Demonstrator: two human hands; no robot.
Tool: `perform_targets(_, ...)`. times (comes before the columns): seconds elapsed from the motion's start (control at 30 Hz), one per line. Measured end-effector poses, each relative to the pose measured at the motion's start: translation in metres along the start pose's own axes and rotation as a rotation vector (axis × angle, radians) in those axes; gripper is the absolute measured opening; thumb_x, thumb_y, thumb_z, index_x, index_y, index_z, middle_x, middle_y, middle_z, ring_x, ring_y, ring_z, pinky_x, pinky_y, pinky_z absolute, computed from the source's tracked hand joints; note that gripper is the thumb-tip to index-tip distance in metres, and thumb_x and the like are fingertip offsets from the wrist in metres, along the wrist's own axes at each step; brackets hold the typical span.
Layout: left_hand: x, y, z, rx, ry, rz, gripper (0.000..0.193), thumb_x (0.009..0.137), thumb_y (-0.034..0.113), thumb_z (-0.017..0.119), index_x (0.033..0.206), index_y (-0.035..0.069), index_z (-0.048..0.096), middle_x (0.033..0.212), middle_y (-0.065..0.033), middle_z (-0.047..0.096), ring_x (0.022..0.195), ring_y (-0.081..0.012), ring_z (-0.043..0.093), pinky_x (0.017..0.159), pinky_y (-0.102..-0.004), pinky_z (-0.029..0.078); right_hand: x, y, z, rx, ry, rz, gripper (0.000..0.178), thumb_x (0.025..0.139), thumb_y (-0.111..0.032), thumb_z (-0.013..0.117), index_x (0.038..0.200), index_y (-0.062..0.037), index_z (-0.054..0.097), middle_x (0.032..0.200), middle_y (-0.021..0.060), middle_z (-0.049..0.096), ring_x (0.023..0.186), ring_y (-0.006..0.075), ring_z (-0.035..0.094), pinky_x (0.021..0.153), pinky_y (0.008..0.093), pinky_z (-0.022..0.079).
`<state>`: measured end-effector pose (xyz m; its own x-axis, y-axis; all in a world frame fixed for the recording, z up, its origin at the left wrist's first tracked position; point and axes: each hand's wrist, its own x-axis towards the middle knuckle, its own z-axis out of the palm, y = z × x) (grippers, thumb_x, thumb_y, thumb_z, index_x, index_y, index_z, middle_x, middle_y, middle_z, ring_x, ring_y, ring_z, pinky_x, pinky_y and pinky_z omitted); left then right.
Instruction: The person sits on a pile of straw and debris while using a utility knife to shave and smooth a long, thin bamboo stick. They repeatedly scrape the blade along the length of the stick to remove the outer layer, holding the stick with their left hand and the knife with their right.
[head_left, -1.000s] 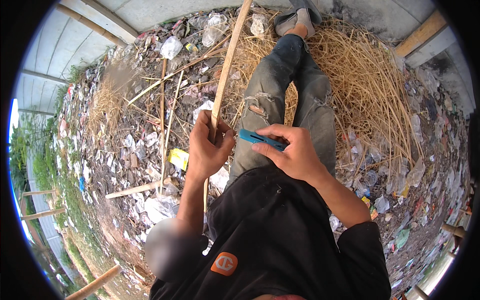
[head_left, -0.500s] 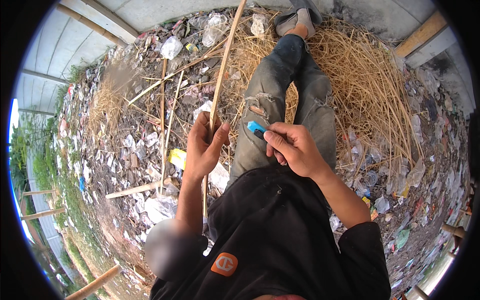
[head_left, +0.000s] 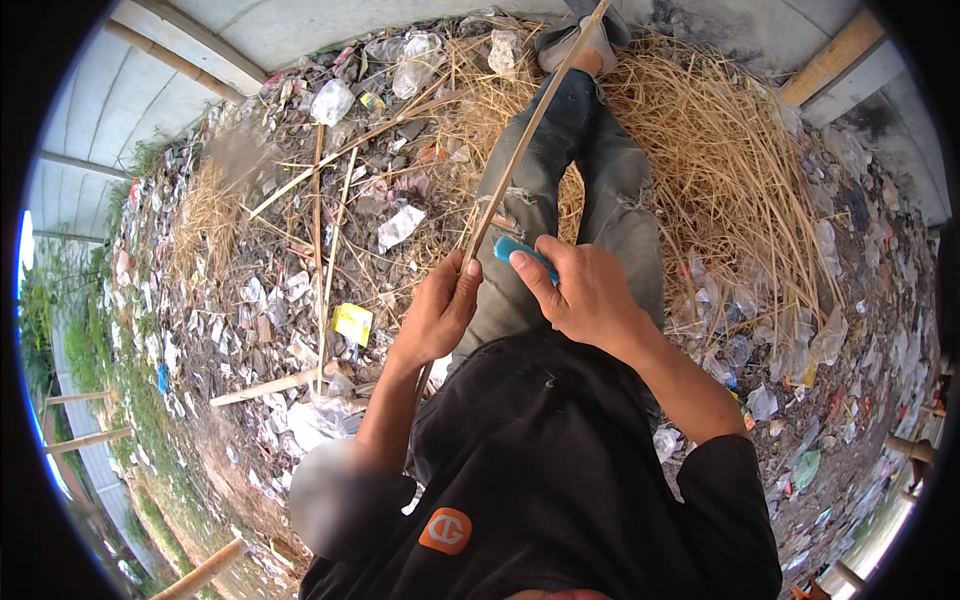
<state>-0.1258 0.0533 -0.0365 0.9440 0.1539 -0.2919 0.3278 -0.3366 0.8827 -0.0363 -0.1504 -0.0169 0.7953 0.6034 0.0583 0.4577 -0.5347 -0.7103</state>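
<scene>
My left hand (head_left: pixel 440 312) is closed round a long, thin bamboo strip (head_left: pixel 516 160), its thumb lying along the near side. The strip slants up to the right across my trouser leg, its far end near my shoe, while its lower end runs back beside my shirt. In my closed right hand (head_left: pixel 592 292) is a blue box cutter (head_left: pixel 513 250), thumb on top, its front end pointing left toward the strip. A small gap shows between cutter and strip. No blade can be made out.
My legs (head_left: pixel 620 200) stretch forward over dry straw (head_left: pixel 710 160). Litter and plastic scraps cover the ground, with a yellow packet (head_left: pixel 352 323) at left. Loose bamboo strips (head_left: pixel 332 260) lie beyond my left hand. A grey wall (head_left: pixel 350 22) stands at the far side.
The strip has tilted, its far end swinging right across my leg. My left hand has moved right and slightly down, closer to the cutter. The right hand has turned, hiding the cutter's dark slider.
</scene>
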Motion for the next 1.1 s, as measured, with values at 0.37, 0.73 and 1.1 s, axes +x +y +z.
perform_targets(0.37,-0.003,0.000,0.014,0.086,0.018,0.045,0.028,0.108,0.023,0.051,0.094,-0.001,0.052,0.067,-0.0155,0.053,0.062,-0.0269,0.052,0.061,-0.0419,0.042,0.008,0.011,0.020,-0.229,-0.048,-0.082,0.069,0.095,-0.066,0.052,0.077,-0.0019,0.069,0.057,0.0174,0.065,0.060,0.0376,0.070,0.054,0.0471,0.055)
perform_targets(0.73,-0.002,-0.010,0.036,0.051,0.053,0.048,0.035,0.110,0.032,0.047,0.094,0.002,0.054,0.063,-0.0010,0.051,0.054,-0.0105,0.047,0.052,-0.0321,0.039,0.017,0.022,0.017,-0.318,-0.140,0.047,0.014,0.079,-0.014,0.068,0.083,-0.0021,0.073,0.075,0.0220,0.071,0.076,0.0392,0.073,0.069,0.0483,0.058)
perform_targets(1.1,-0.021,-0.008,0.064,0.213,0.131,0.031,0.030,0.108,0.025,0.048,0.100,-0.004,0.051,0.073,-0.0294,0.059,0.074,-0.0506,0.057,0.064,-0.0538,0.043,0.068,0.080,0.018,-0.289,-0.005,0.278,0.012,0.078,-0.007,0.070,0.084,0.0029,0.073,0.084,0.0262,0.072,0.081,0.0426,0.073,0.072,0.0493,0.060)
